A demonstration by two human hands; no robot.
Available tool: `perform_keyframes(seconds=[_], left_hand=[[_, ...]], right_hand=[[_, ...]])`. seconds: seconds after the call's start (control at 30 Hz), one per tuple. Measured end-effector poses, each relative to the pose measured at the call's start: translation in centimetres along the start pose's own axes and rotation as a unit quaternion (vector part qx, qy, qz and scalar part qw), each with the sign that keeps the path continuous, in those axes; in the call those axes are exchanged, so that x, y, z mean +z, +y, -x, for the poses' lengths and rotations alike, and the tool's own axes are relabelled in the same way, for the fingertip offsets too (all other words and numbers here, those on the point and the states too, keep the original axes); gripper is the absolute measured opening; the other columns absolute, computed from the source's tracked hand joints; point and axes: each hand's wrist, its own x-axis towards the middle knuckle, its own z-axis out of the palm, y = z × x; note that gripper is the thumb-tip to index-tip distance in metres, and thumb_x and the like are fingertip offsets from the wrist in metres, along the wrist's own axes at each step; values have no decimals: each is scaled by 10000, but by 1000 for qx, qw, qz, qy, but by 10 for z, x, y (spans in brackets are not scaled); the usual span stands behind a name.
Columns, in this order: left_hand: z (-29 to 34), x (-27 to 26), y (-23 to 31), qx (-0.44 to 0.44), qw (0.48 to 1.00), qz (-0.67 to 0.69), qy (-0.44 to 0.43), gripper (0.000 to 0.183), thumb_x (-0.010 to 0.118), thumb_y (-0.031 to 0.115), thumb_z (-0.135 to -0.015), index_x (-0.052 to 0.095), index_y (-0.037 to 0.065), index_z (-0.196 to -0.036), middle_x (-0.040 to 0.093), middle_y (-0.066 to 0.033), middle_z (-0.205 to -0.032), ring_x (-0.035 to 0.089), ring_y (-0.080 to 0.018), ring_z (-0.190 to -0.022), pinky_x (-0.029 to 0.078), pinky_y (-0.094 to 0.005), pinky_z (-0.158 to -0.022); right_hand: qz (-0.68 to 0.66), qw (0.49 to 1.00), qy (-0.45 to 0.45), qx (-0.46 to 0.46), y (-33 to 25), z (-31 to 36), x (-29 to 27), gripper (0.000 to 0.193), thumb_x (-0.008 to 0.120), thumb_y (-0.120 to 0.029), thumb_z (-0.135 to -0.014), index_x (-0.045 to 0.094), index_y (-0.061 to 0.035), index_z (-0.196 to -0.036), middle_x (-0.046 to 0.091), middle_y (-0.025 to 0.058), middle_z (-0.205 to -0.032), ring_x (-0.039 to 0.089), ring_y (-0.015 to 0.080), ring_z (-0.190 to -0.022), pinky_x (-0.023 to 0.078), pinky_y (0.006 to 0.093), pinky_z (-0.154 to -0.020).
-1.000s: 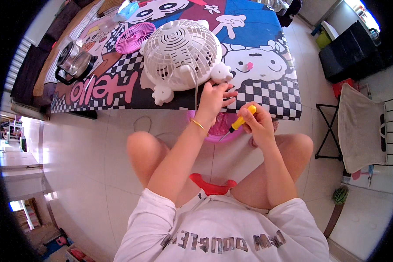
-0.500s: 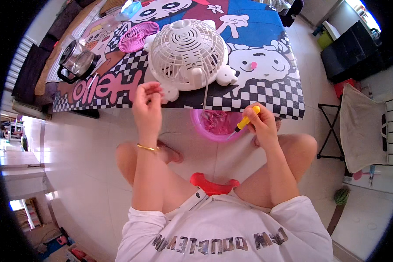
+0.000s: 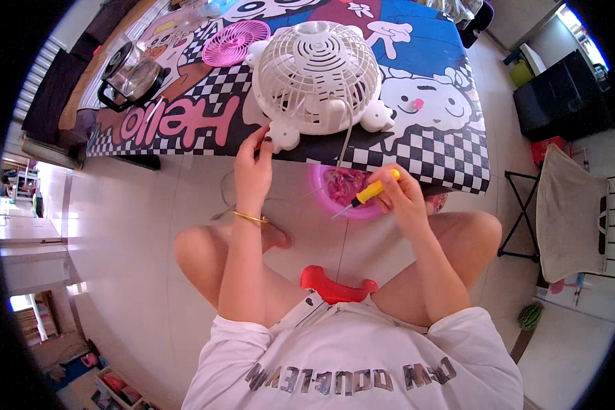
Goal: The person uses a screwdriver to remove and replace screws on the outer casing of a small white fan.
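Observation:
A white electric fan [image 3: 318, 75] with a round slatted housing lies on the patterned table, its lobed feet spread around it. My left hand [image 3: 254, 167] is at the near-left foot [image 3: 283, 136], its fingers closed at the foot's edge. My right hand [image 3: 401, 193] grips a yellow-handled screwdriver [image 3: 369, 193], just off the table's near edge. The screwdriver's metal shaft points down and left, touching nothing. A grey cord [image 3: 347, 137] runs from the fan over the table edge. Beyond the fan's left side lies a pink round grille [image 3: 236, 42].
A glass jug with a black handle [image 3: 133, 78] stands at the table's left. Below the near edge, a pink basin [image 3: 319, 189] holds reddish-pink material. A red stool [image 3: 335, 285] is between my legs. To the right stands a folding chair [image 3: 570, 212].
My left hand has moved from just beside the fan's near-left foot onto its edge. My right hand has tilted the screwdriver flatter. The view has shifted slightly.

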Motion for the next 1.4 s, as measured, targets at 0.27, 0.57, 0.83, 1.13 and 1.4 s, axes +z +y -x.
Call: perform_keyframes(seconds=[0.27,0.57,0.83,1.13,1.4], left_hand=[[9,6,17,-21,998,61,-8,260,518,131,-863,559,4,-1087,589,-84,-1008,565,-140,-892,448,-252,-771],[19,28,29,-33,996,63,-50,286,594,147,-830,529,-12,-1059,573,-94,-968,564,-152,-870,475,-261,-742],[26,56,39,-15,994,86,-63,310,629,156,-813,494,-23,-1026,566,-91,-951,555,-141,-846,483,-258,-721],[30,81,51,-32,996,78,-40,321,653,196,-803,483,-11,-982,565,-71,-900,542,-115,-806,456,-229,-695],[37,91,53,-8,991,125,54,256,628,80,-798,387,64,-884,312,24,-782,306,-60,-678,321,-170,-609]], right_hand=[[54,998,-21,-10,7,-20,38,235,473,-275,-920,522,-51,-869,452,-50,-672,349,-2,-519,259,151,-443],[37,995,85,-30,-19,-31,17,286,497,-320,-905,526,-69,-770,453,-46,-636,334,-2,-491,259,161,-437],[92,977,192,1,-49,-55,-45,316,464,-319,-914,421,-86,-705,440,-5,-589,380,60,-462,306,201,-412],[430,867,242,-76,-74,-83,-90,250,570,-205,-843,456,10,-901,560,173,-743,556,270,-636,442,347,-600],[498,833,234,-64,-66,-111,-98,283,589,-184,-821,449,28,-945,588,214,-782,579,337,-727,448,392,-657]])
